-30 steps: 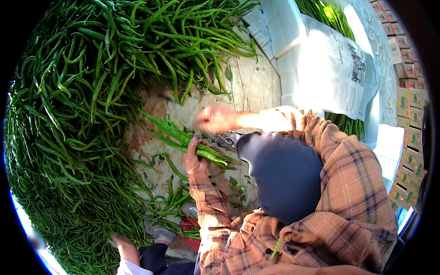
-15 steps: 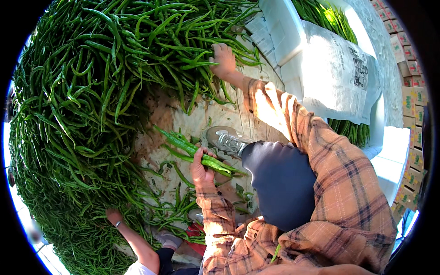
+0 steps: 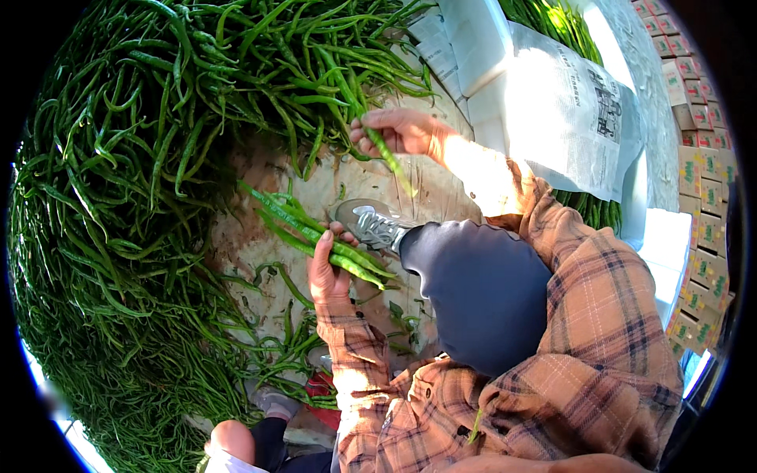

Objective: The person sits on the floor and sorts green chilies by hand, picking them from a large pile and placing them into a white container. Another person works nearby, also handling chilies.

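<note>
Several long green chili peppers (image 3: 293, 223) lie bunched in my left hand (image 3: 330, 264), its fingers closed round them near the middle of the view. My right hand (image 3: 400, 132) pinches a single long green chili pepper (image 3: 388, 162) between thumb and fingers, at the edge of the big pile. That pepper slants down toward my shoe, apart from the bunch. The heaped pile of long green chili peppers (image 3: 118, 189) fills the left and the far side.
At the right stands a white foam box (image 3: 482, 47) holding peppers partly covered by a printed paper sheet (image 3: 552, 110). Stacked cartons (image 3: 706, 229) line the far right. My shoe (image 3: 367, 221) rests on the floor sheet (image 3: 268, 169). Another person's knee (image 3: 233, 441) shows at the lower left.
My right hand has come back from the pile toward me, now with a pepper in it. The left hand's bunch shifts slightly left and up. The other person's hand has left view.
</note>
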Motion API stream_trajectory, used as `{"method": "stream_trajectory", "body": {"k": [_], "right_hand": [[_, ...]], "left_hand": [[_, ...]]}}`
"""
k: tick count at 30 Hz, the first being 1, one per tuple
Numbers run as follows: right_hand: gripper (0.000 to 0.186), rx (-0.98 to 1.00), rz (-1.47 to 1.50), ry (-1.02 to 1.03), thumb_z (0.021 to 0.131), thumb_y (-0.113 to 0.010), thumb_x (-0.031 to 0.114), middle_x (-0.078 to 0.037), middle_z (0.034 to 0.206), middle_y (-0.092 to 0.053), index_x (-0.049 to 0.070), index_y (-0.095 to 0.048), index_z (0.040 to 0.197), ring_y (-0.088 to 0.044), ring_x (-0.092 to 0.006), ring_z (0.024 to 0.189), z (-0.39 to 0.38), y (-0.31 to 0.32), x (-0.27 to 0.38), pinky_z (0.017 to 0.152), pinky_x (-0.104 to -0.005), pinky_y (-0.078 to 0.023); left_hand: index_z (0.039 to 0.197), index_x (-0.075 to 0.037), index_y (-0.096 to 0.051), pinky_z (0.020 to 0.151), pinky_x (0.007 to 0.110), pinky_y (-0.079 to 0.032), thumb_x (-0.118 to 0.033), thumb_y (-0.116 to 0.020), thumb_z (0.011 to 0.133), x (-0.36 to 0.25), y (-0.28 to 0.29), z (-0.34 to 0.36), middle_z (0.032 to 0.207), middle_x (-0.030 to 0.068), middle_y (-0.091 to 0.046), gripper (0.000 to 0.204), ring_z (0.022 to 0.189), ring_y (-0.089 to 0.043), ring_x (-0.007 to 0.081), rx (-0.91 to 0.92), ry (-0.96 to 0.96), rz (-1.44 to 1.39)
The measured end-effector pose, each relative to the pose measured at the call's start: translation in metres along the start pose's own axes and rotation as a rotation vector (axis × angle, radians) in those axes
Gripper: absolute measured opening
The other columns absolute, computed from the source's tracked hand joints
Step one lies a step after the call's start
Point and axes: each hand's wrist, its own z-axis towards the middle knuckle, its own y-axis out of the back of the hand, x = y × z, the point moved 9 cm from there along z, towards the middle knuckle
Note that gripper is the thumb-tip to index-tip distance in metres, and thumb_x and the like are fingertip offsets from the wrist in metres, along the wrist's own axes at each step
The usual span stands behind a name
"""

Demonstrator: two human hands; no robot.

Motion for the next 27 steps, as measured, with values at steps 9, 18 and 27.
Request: {"method": "stream_trajectory", "body": {"k": [9, 18, 27], "right_hand": [[0.029, 0.037, -1.133, 0.052, 0.091, -0.059, 0.030, -0.009, 0.080, -0.067, 0.004, -0.065, 0.103, -0.062, -0.0148, 0.072, -0.003, -0.065, -0.110, 0.068, -0.0322, -0.050], [0.027, -0.523, -1.472, 0.687, 0.086, -0.053, 0.020, -0.019, 0.105, -0.059, 0.001, -0.060, 0.104, -0.055, -0.0384, 0.101, 0.029, -0.018, 0.007, 0.089, -0.0449, -0.045], [0.020, -0.341, -1.847, 0.854, 0.082, -0.057, 0.011, -0.013, 0.105, -0.062, 0.010, -0.063, 0.101, -0.059, -0.0346, 0.098, 0.051, -0.062, 0.025, 0.081, -0.0418, -0.050]], "left_hand": [[0.113, -0.001, -0.054, 0.076, 0.037, -0.054, -0.009, -0.068, 0.082, 0.004, -0.007, 0.004, 0.101, 0.0116, -0.062, 0.035, 0.085, -0.062, 0.0226, 0.069, 0.013, 0.264], [0.106, -0.006, -0.053, 0.080, 0.039, -0.048, -0.005, -0.065, 0.082, 0.002, 0.029, -0.007, 0.093, 0.0051, -0.054, 0.027, 0.083, -0.054, 0.0198, 0.064, -0.014, -0.207], [0.106, -0.006, -0.052, 0.078, 0.038, -0.049, -0.007, -0.065, 0.082, -0.005, 0.032, -0.005, 0.093, 0.0051, -0.055, 0.027, 0.083, -0.056, 0.0203, -0.011, -0.049, -0.199]]}}
